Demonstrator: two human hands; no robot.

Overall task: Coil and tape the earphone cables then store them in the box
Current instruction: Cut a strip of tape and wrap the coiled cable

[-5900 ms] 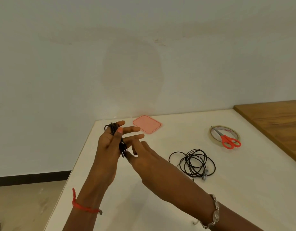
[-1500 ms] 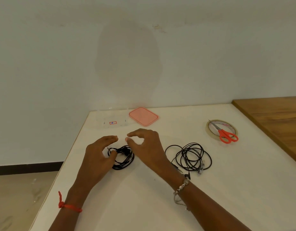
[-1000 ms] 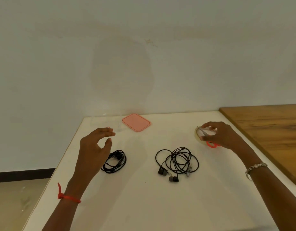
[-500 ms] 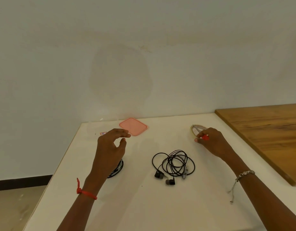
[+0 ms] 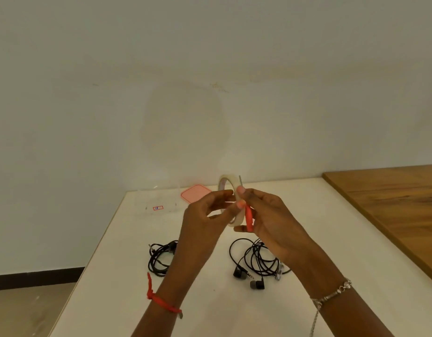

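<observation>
Both hands are raised above the white table (image 5: 319, 222). My right hand (image 5: 270, 220) holds the tape roll (image 5: 230, 182) and the red-handled scissors (image 5: 249, 218) together, the blade tip pointing up. My left hand (image 5: 207, 215) pinches the roll's near rim. A coiled black earphone cable (image 5: 159, 260) lies on the table at the left, partly behind my left wrist. A looser black earphone cable (image 5: 256, 266) with two earbuds lies at the right. The clear box (image 5: 159, 203) stands at the table's far left corner, its pink lid (image 5: 195, 193) beside it.
A brown wooden surface (image 5: 392, 207) adjoins the table on the right. A plain wall runs close behind the table's far edge. The table's left edge drops to the floor (image 5: 27, 310).
My right hand has lifted the tape roll and scissors off the table and brought them to the middle. My left hand has risen from the coiled cable and taken hold of the roll.
</observation>
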